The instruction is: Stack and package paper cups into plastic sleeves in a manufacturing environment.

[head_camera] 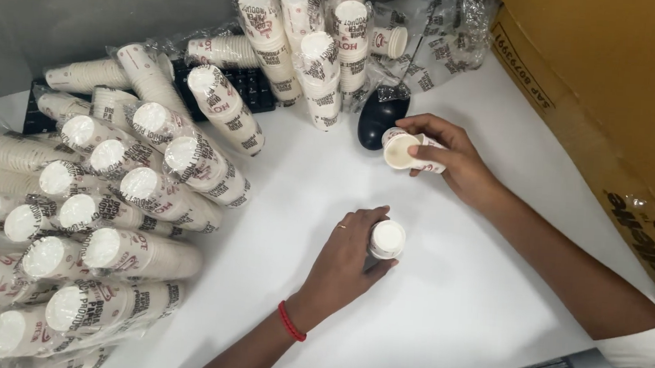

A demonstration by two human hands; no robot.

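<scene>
Left hand (349, 255) at frame centre grips an upside-down paper cup (387, 239) against the white table (442, 307), steadying it, while right hand (452, 154) above holds a second cup (406, 153) tilted, mouth toward camera, wrapped cup sleeves (110, 215) piled left.

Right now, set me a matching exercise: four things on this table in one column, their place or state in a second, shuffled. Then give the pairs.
Things:
1. left hand
2. right hand
3. computer mouse
4. wrapped cup stacks

Places or states:
A. black, lying on the white table just beyond the tilted cup
B. holds a paper cup tilted on its side, mouth open to the camera
C. piled lying down along the table's left side
D. rests on a small cup stack standing bottom up, a red band at the wrist

Pairs: 1-D, 2-B, 3-A, 4-C
</scene>
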